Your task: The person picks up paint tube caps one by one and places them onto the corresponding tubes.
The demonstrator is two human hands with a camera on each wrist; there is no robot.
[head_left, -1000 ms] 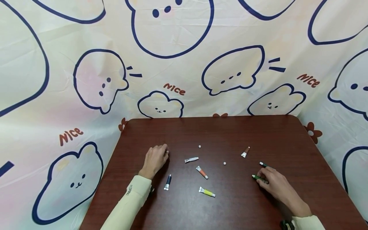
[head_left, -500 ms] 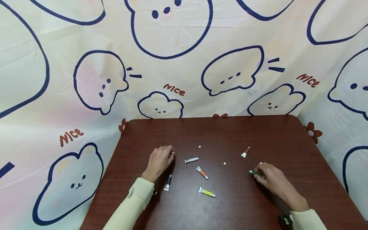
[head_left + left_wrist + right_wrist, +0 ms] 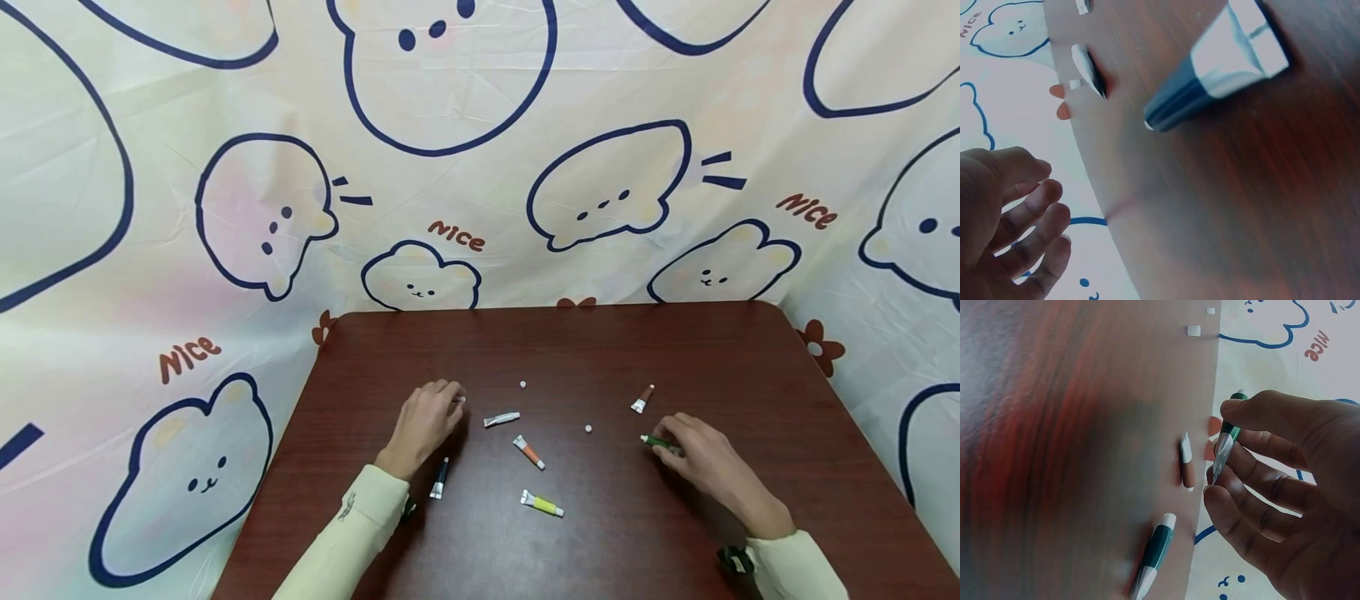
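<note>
My right hand (image 3: 712,458) pinches a small green paint tube (image 3: 660,444) between thumb and fingers, over the table's right side. In the right wrist view, the tube's silver crimped end points down and a small pale tip tops its green end. My left hand (image 3: 426,421) is above the left part of the table, fingers loosely curled. A tiny white spot shows at its fingertips in the head view; I cannot tell whether it is something held. A dark blue tube (image 3: 439,479) lies near the left wrist. Between the hands lie silver (image 3: 501,419), orange (image 3: 529,452) and yellow (image 3: 542,503) tubes.
Two small white caps (image 3: 588,429) lie on the brown table (image 3: 600,550). A brown tube (image 3: 642,399) is beyond the right hand. The right wrist view also has a dark green tube (image 3: 1155,550). Cartoon-printed cloth (image 3: 450,108) hangs behind the table.
My right hand has moved left and away from me with the green tube, leaving the dark green tube hidden in the head view. My left hand has shifted right, its white spot moving along.
</note>
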